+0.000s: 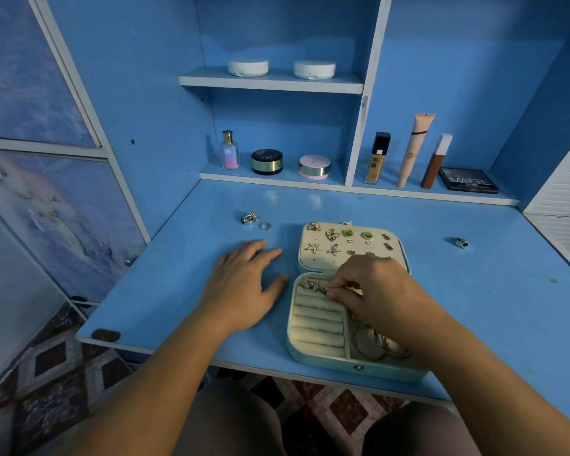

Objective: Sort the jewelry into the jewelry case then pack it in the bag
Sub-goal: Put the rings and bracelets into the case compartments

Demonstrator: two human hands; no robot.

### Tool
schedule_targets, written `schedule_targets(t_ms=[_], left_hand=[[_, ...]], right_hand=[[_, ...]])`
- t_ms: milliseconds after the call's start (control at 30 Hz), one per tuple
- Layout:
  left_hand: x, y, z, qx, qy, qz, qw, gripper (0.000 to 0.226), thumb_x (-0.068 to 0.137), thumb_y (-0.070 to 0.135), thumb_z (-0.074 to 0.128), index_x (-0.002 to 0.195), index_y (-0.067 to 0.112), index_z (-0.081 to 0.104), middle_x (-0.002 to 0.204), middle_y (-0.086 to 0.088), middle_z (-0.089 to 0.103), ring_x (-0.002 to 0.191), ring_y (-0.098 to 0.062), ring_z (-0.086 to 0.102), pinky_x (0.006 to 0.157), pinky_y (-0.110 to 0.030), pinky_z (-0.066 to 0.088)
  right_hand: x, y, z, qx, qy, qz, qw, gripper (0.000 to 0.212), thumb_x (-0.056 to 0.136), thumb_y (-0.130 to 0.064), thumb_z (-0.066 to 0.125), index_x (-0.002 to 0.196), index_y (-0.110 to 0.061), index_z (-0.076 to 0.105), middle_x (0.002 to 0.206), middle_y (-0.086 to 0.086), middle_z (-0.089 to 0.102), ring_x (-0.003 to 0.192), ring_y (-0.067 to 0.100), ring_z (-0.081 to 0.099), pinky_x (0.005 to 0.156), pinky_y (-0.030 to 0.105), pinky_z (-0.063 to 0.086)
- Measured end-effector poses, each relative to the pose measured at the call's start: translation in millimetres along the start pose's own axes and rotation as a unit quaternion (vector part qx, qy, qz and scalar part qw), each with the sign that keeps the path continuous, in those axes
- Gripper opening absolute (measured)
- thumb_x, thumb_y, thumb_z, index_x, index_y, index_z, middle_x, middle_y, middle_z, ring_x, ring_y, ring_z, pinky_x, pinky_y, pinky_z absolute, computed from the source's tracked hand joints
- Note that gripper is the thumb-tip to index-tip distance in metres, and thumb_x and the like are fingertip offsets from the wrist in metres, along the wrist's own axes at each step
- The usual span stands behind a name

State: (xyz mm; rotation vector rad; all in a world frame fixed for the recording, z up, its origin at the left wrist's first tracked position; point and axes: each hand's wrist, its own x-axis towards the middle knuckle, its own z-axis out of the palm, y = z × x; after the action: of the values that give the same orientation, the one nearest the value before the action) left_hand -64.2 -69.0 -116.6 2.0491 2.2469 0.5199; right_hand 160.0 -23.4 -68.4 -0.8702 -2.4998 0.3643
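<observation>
Jewelry case [343,363]: open on counter [474,291].
Lid [306,260]: earrings [332,234] in rows.
Ring rolls [316,320]: one ornate ring [311,284].
Side compartment [352,344]: bangles [371,345].
Right grip [375,287]: pinching small ring [325,289] at rolls.
Left grip [244,284]: flat on counter.

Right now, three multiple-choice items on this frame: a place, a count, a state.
1. Where are the bangles?
A) on the floor
B) in the jewelry case, right of the ring rolls
C) in a bag

2. How many white round containers stand on the top shelf?
A) one
B) two
C) four

3. What is the left hand doing?
A) lying flat on the desk, holding nothing
B) gripping a bottle
C) shutting a lid

1 B: they lie in the compartment beside the rolls.
2 B: two sit side by side.
3 A: fingers straight on the desk, nothing held.
</observation>
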Motion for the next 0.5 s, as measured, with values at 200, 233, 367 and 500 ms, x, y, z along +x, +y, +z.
schedule_targets(t_ms=[200, 233, 367, 500], left_hand=[[-1, 1, -2, -0.005, -0.002, -0.002, 1.0, 0.068, 0.084, 0.064, 0.029, 0.145, 0.035, 0.038, 0.154, 0.008, 0.029, 0.142, -0.011, 0.022, 0.115, -0.03, 0.015], [-1, 1, -2, -0.006, 0.0, -0.002, 1.0, 0.068, 0.084, 0.064, 0.029, 0.144, 0.035, 0.038, 0.154, 0.008, 0.029, 0.142, -0.011, 0.023, 0.115, -0.03, 0.015], [0, 1, -1, -0.009, 0.005, -0.003, 1.0, 0.067, 0.084, 0.064, 0.03, 0.143, 0.035, 0.039, 0.153, 0.009, 0.03, 0.142, -0.011, 0.024, 0.114, -0.03, 0.015], [2, 0, -1, -0.008, 0.007, -0.004, 1.0, 0.062, 0.085, 0.064, 0.033, 0.141, 0.037, 0.041, 0.15, 0.011, 0.033, 0.14, -0.01, 0.025, 0.114, -0.031, 0.017]], right_hand=[[8, -7, -12, -0.019, -0.098, 0.034, 0.994, 0.015, 0.088, -0.024, 0.066, 0.095, -0.015, 0.074, 0.097, -0.004, 0.068, 0.09, 0.01, 0.059, 0.085, 0.026, 0.047], [8, -8, -13, -0.016, -0.094, 0.04, 0.995, 0.014, 0.088, -0.024, 0.066, 0.095, -0.016, 0.074, 0.096, -0.007, 0.067, 0.09, 0.008, 0.059, 0.084, 0.025, 0.047], [9, -8, -17, 0.0, -0.112, 0.061, 0.992, 0.012, 0.088, -0.025, 0.065, 0.094, -0.021, 0.074, 0.08, -0.024, 0.057, 0.081, -0.002, 0.055, 0.078, 0.015, 0.046], [7, 5, -26, 0.082, -0.023, 0.089, 0.992, 0.009, 0.086, -0.025, 0.067, 0.09, -0.03, 0.073, 0.085, -0.02, 0.063, 0.076, -0.003, 0.058, 0.068, 0.012, 0.046]])
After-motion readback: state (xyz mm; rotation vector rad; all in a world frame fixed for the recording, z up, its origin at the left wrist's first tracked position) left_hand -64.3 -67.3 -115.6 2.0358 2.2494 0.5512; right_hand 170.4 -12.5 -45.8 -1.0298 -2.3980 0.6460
